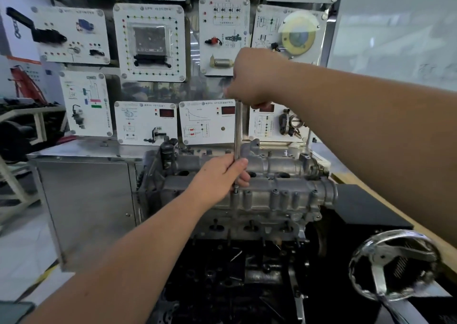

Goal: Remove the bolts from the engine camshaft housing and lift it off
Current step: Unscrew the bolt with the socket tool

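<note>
Tool top hidden in right hand (pixel 249 81), handwheel (pixel 393 264) blurred, panel text unreadable.

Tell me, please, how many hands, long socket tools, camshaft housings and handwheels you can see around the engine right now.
Hands: 2, left hand and right hand
Long socket tool: 1
Camshaft housing: 1
Handwheel: 1
Total: 5

**Metal, dull and bright**

The camshaft housing (pixel 259 190) is cast metal, grey and matt with a slightly rough skin. The long tool shaft (pixel 237 130) standing on it is smooth, shiny steel. Left of the housing, the cabinet (pixel 86 200) is brushed sheet metal. Right of it, the handwheel (pixel 393 264) gleams like chrome.
</note>
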The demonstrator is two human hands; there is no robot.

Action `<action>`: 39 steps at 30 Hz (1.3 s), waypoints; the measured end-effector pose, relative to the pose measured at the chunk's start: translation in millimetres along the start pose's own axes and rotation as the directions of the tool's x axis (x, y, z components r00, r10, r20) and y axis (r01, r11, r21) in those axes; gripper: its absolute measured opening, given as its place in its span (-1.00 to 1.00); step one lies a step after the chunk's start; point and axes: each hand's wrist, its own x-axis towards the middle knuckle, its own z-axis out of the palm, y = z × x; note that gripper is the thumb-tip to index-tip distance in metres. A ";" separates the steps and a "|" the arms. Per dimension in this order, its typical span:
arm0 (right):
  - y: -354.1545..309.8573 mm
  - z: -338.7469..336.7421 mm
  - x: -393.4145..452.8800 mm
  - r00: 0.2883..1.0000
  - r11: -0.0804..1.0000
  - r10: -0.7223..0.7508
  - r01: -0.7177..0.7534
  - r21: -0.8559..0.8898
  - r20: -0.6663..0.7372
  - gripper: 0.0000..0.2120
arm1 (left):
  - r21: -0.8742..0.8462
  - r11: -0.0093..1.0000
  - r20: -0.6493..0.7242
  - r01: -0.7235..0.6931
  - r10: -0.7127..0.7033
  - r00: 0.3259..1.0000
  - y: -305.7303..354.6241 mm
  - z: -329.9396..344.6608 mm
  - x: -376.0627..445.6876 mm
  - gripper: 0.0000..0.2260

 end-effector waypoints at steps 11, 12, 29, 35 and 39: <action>0.7 20.3 -7.6 0.997 0.746 -0.003 -0.048 0.664 0.076 -0.78 | -0.483 0.871 0.036 0.087 -0.079 0.996 -20.4 -0.4 -4.1 -0.82; -0.7 33.0 -9.6 0.997 0.610 0.052 -0.081 0.789 0.062 -0.76 | -0.470 0.878 0.031 0.085 -0.080 0.996 -19.8 0.1 -4.2 -0.83; -11.8 81.8 -11.8 0.935 -0.182 0.315 -0.110 0.977 0.164 -0.68 | -0.463 0.877 0.170 0.128 -0.053 0.984 -2.0 -1.8 11.7 -0.80; -0.6 85.0 -14.9 0.958 -0.216 0.243 -0.096 0.972 0.149 -0.76 | -0.605 0.785 0.183 0.131 -0.023 0.983 -10.4 -5.3 8.2 -0.88; -3.7 81.6 -17.0 0.934 -0.115 0.336 -0.086 0.990 0.120 -0.76 | -0.552 0.831 0.058 0.068 -0.043 0.997 -12.1 2.0 11.5 -0.93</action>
